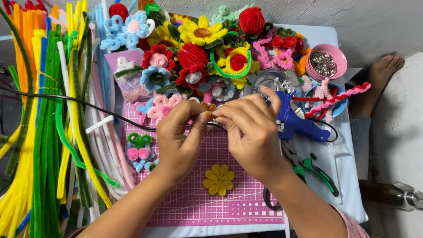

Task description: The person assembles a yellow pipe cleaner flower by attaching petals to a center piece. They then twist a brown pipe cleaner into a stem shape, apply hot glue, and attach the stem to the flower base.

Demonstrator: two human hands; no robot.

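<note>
Both hands meet over the far edge of a pink cutting mat [243, 206], fingertips pressed together on a small orange-brown piece [209, 107] that is almost wholly covered: the left hand [180, 137] pinches it from one side with thumb and forefinger, the right hand [249, 130] closes on it from the other, and only a sliver of the piece shows between them, so its shape cannot be told. A thin black cord [84, 102] runs in from the left and vanishes behind the left hand; where it ends is hidden. On the mat, below the hands, lies a yellow flower [219, 179] of fuzzy wire, and a little pink-and-green bow [139, 148] sits at the mat's left edge, partly under the left wrist. Just beyond the right hand a blue glue gun [298, 124] rests on the table, its nozzle screened by the fingers. Green-handled pliers [316, 172] lie beside the right forearm, jaws tucked behind the wrist, and a black loop, perhaps a scissor handle, peeks from under the arm. A heap of finished flowers [200, 49] crowds the back; a pink bowl [329, 64] holds small metal bits too tiny to make out. Long pipe cleaners [46, 127] fan off the left, cut by the frame.
</note>
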